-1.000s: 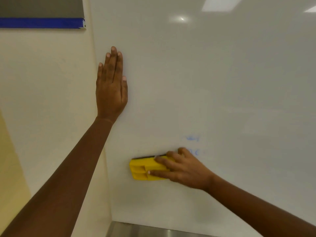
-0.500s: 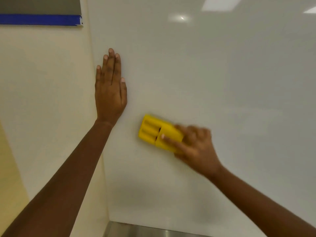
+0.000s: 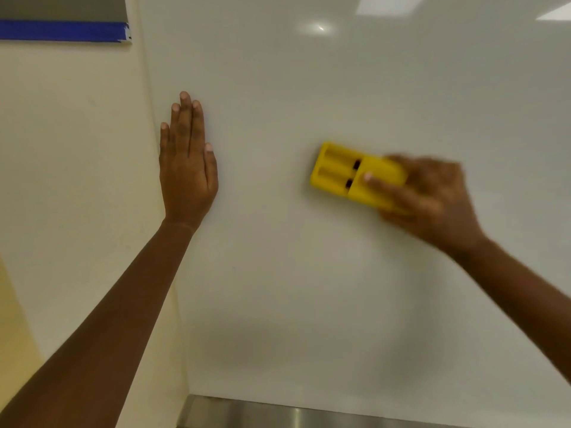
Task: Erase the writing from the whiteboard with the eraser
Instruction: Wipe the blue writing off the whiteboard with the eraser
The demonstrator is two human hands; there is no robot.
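Note:
The whiteboard fills most of the view and shows no writing on its visible surface. A yellow eraser lies flat against the board, right of centre, tilted slightly. My right hand grips its right end, blurred by motion. My left hand is pressed flat on the board near its left edge, fingers together and pointing up, holding nothing.
A cream wall lies left of the board, with a grey panel edged in blue tape at the top left. A metal tray ledge runs along the board's bottom edge.
My right hand has swept the eraser up and to the right across the board. The faint blue marks seen one second ago are gone. My left hand has stayed pressed on the board.

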